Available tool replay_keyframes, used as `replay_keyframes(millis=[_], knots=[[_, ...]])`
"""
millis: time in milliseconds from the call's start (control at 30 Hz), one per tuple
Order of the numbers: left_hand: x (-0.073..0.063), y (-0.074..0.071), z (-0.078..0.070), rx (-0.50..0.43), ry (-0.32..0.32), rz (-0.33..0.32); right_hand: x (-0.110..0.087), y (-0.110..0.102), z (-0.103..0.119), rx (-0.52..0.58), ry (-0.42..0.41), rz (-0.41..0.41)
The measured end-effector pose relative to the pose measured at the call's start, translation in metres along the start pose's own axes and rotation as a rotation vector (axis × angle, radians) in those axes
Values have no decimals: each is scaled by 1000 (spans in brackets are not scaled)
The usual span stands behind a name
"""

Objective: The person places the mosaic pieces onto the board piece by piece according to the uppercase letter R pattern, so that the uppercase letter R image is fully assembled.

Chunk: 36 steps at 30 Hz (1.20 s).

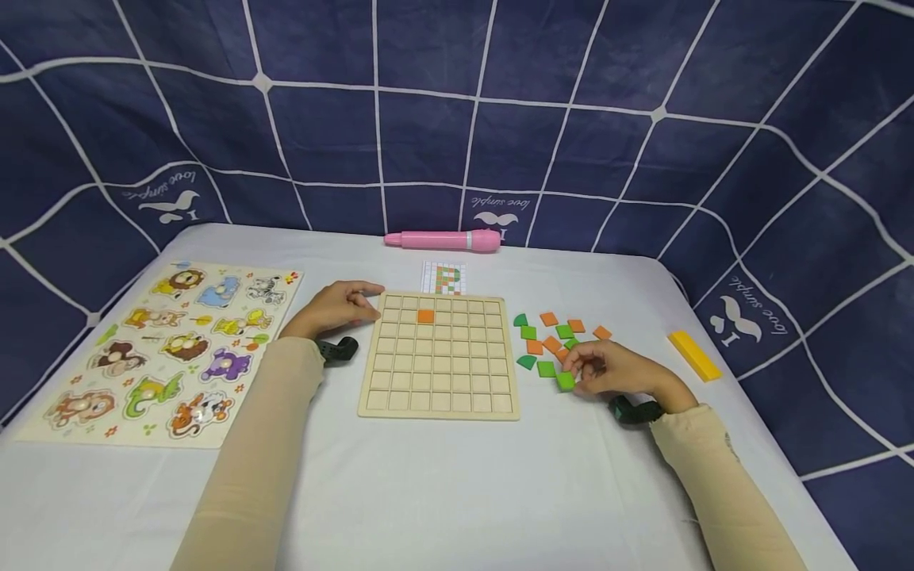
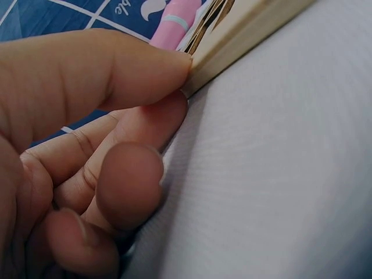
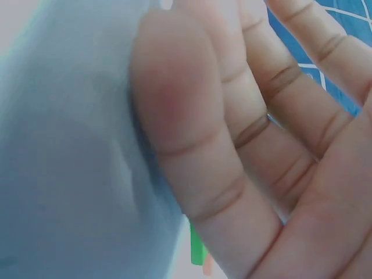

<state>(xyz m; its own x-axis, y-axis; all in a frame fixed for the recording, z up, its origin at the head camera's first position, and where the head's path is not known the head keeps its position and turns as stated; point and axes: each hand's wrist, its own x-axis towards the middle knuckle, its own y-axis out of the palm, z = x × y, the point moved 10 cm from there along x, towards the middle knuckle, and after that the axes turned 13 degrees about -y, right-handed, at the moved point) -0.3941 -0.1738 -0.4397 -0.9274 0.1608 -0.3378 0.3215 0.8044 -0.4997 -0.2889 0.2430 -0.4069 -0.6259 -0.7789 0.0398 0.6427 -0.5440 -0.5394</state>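
A wooden grid board [image 1: 439,417] lies mid-table, with one orange square tile [image 1: 425,316] in an upper cell. At its far left corner my left hand [image 1: 339,308] holds the edge between thumb and index finger; the left wrist view shows both fingertips against the board's side [image 2: 232,52]. To the right of the board, my right hand [image 1: 607,369] pinches a green square tile [image 1: 566,382] at the near end of a loose group of tiles. In the right wrist view the thumb [image 3: 180,87] covers most of the fingertips, so the contact there is hidden.
Loose orange tiles [image 1: 548,319], green squares [image 1: 546,369] and green quarter-rounds [image 1: 527,362] lie right of the board. Behind it are a pattern card [image 1: 444,277] and a pink microphone-shaped object [image 1: 435,241]. An animal puzzle [image 1: 207,317] lies left, a yellow bar [image 1: 695,356] far right.
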Motion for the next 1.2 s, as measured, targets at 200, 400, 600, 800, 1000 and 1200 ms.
replay_keyframes(millis=[200,400,600,800,1000,1200], knots=[[-1,-1,0,6,2,-1,13,-6,6,-15,-22,-47],[-2,-1,2,9,1,-4,35,-11,4,2,-17,-128],[-2,0,1,7,0,-4,59,-10,6,25,11,-197],[-2,0,-2,9,9,-1,84,-8,12,42,24,-276],[-3,0,-3,-5,6,8,109,-2,9,105,60,-309],[-3,-1,-5,7,16,4,132,5,6,155,86,-346]])
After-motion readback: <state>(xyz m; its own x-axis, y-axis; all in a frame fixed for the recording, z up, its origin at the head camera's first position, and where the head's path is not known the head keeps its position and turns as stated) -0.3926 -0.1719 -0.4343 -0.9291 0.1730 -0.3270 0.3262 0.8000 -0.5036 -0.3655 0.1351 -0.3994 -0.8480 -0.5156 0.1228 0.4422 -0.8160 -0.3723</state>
